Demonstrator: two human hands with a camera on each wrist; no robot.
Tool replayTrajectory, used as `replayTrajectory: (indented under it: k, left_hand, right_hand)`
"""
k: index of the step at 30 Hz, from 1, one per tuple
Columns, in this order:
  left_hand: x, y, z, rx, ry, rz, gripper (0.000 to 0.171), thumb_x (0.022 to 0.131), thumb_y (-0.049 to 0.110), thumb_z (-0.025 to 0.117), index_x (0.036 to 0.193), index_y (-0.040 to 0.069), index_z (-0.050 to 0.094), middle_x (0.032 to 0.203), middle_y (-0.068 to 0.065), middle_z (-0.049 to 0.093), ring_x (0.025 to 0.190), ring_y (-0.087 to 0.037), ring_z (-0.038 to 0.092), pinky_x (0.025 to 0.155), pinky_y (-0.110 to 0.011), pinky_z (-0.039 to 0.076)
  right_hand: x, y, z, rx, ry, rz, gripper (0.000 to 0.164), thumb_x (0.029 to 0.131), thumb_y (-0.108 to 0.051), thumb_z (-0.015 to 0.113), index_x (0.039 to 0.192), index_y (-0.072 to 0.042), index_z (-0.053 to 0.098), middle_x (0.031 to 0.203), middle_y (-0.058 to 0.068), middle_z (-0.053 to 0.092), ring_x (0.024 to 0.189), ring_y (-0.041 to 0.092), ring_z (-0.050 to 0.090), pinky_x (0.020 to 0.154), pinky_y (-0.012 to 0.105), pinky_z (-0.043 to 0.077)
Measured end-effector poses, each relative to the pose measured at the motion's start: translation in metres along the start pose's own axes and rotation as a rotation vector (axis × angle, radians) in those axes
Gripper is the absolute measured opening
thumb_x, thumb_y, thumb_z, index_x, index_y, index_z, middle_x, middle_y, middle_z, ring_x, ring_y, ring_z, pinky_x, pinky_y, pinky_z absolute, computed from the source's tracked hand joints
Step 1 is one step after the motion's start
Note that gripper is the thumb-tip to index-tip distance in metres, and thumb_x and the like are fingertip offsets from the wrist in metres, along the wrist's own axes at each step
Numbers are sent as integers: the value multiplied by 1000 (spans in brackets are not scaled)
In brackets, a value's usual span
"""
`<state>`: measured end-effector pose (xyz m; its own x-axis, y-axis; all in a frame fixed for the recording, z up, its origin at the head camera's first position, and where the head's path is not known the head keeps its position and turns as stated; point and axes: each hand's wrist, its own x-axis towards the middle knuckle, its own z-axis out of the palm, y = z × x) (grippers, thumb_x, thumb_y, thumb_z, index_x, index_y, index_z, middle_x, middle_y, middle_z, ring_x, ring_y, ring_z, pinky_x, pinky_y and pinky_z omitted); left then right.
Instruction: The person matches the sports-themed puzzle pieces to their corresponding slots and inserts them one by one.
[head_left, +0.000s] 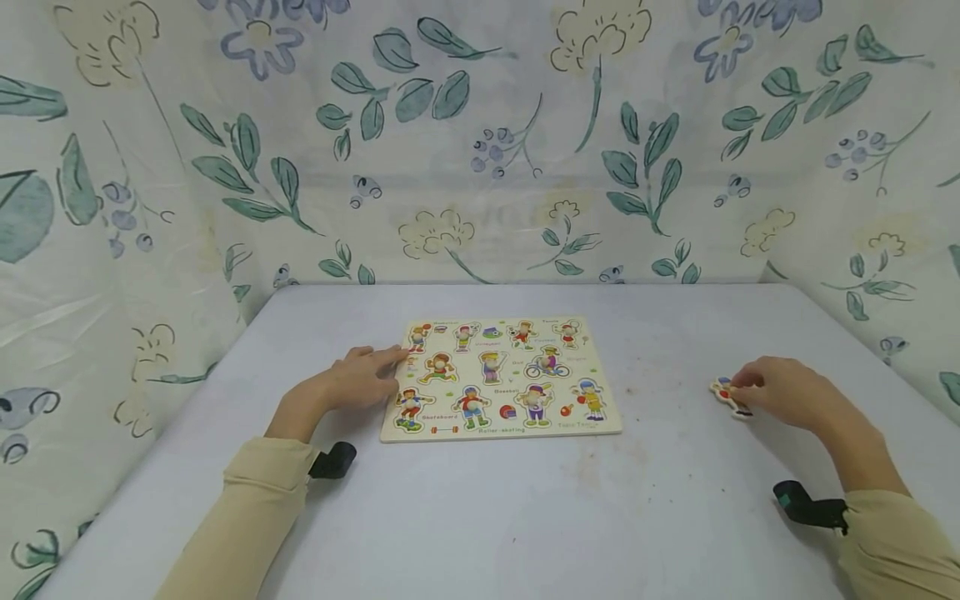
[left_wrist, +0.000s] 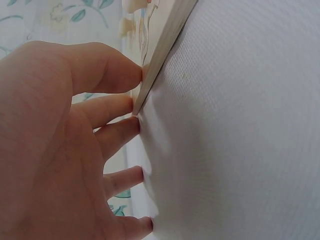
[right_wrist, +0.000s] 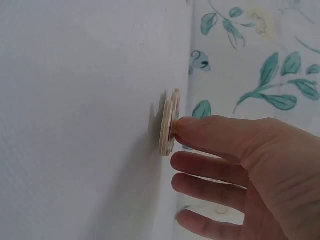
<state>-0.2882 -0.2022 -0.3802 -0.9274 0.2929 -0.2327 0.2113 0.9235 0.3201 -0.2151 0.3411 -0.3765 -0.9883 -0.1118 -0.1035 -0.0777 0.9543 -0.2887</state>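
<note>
A pale wooden puzzle board (head_left: 609, 408) printed with sports figures lies on the table. At its left edge rests my left hand (head_left: 360, 379), fingers spread; in the left wrist view the thumb and fingertips (left_wrist: 134, 77) touch the board's side and the tabletop. To the right, well apart from the board, my right hand (head_left: 783, 392) pinches a small figure-shaped puzzle piece (head_left: 724, 397) between thumb and finger. The right wrist view shows the piece's wooden edge (right_wrist: 166, 127) close over the table, its face mostly hidden, with the other fingers lightly bent beside it.
The white tabletop (head_left: 450, 517) carries faint brownish marks between the board and the right hand. Floral cloth (head_left: 495, 225) hangs behind and along both sides. A black wrist camera (head_left: 333, 460) is on the left arm, another (head_left: 806, 504) on the right.
</note>
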Motion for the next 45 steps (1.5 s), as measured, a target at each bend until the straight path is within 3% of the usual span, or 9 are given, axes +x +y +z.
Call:
replayTrajectory:
  k: [23,45]
  left_hand:
    - [0,0,-2,-9,-4,2,65,92,22,47,155,11,33,161,-17,26,147,-48,11,113,-72,10]
    - [1,0,-1,-11,-4,0,65,92,22,46,155,11,34,162,-15,25,147,-48,11,114,-71,9]
  right_hand:
    - [13,-39,16,-36,94,-90,29,94,-23,64,108,2,70,104,17,68,95,33,62,80,53,53]
    - [24,-88,21,-77,93,-167,22,93,-25,68,104,-8,75,101,6,69,97,28,61,83,48,54]
